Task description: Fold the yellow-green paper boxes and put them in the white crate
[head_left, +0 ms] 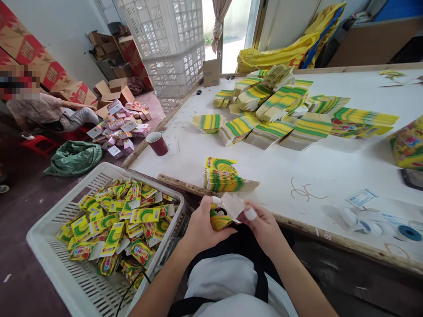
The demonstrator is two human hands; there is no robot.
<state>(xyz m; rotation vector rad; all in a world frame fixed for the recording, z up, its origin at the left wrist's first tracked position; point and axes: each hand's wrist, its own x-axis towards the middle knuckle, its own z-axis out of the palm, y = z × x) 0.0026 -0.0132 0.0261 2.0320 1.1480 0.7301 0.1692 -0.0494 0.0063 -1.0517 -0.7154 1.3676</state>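
My left hand (200, 229) is closed around a small yellow-green carton (219, 221), held over the table's front edge. Part of the carton is behind my fingers. A white flap (232, 204) stands up from its end, and my right hand (266, 226) pinches that flap between thumb and fingers. White wraps cover some of my fingertips on both hands. Just beyond, a leaning stack of flattened cartons (224, 175) rests on the table (264, 169). To my left, a white plastic crate (42, 246) holds a heap of similar yellow cartons (112, 237).
More bundles of flattened cartons (274, 105) lie farther back. A dark red mug (157, 144) stands at the table's left edge. Tape rolls (410, 232), rubber bands (304, 189) and a phone (411, 178) lie right. A seated person (42, 112) is beside pink boxes (122, 125).
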